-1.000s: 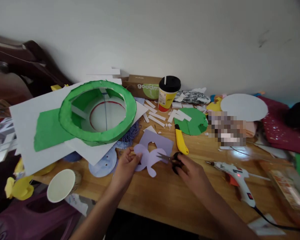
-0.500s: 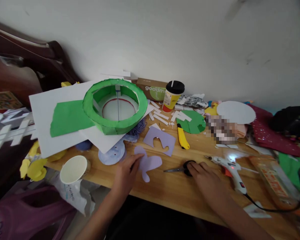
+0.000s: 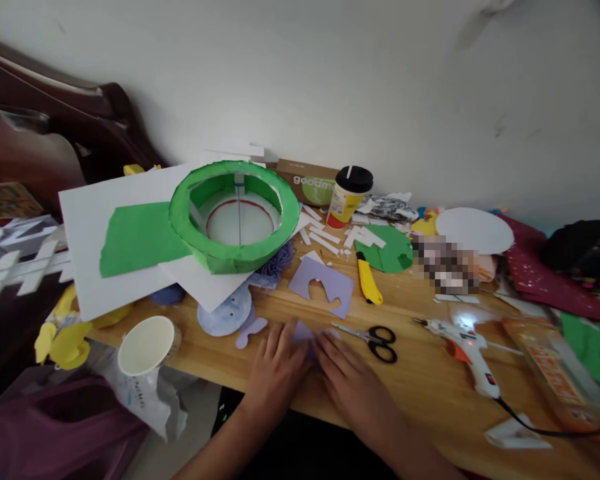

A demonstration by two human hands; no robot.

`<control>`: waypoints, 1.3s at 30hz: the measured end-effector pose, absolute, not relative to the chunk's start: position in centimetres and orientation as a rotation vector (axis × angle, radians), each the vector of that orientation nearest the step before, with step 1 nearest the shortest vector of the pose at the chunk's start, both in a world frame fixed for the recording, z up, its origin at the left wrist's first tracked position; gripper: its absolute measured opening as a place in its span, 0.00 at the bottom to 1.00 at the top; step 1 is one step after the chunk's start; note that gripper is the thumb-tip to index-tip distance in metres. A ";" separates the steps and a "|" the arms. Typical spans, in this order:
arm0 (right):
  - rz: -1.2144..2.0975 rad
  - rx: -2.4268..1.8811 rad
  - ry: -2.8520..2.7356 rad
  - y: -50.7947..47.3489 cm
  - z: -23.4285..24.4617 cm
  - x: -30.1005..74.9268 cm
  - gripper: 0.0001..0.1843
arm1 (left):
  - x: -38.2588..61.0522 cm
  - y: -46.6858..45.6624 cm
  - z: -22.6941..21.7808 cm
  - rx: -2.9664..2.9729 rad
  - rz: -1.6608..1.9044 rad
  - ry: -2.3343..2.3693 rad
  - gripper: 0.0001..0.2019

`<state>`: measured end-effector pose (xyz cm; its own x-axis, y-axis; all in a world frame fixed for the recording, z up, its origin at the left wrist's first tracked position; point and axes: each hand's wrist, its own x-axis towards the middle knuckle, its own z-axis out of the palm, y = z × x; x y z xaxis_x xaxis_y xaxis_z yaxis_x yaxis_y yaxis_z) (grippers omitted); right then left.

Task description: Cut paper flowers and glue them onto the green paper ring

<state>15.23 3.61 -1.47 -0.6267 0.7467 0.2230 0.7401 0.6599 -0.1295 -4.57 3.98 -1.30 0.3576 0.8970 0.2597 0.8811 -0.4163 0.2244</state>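
Observation:
My left hand (image 3: 279,367) and my right hand (image 3: 347,373) meet near the table's front edge. Their fingers press on a piece of purple paper (image 3: 303,332), mostly hidden beneath them. Just right of them, black-handled scissors (image 3: 373,338) lie loose with blades towards my right hand. A lobed purple paper cutout (image 3: 253,330) lies to the left, touching a pale blue disc (image 3: 224,312). Behind my hands is a purple sheet (image 3: 325,280) with a curved hole cut from it.
A green ring-shaped paper form (image 3: 235,250) stands on white board. A yellow cutter (image 3: 369,280) lies near a lidded paper cup (image 3: 347,197). On the right, a glue gun (image 3: 465,343) trails its black cord. An open paper cup (image 3: 147,345) sits at the left edge.
My right hand has let go of the scissors and moved left to join my left hand over purple paper. A lobed purple cutout now shows beside the blue disc.

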 end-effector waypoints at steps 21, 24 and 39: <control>0.770 -1.508 -2.444 7.0 1.2 13.4 0.19 | -10.8 5.2 0.0 2.183 0.975 1.862 0.11; 0.965 -1.538 -2.317 8.1 1.7 13.5 0.13 | -9.9 5.6 0.8 2.153 1.195 1.595 0.14; 0.658 -1.571 -1.974 10.4 4.1 17.3 0.15 | -9.0 11.2 0.2 2.321 0.521 0.824 0.09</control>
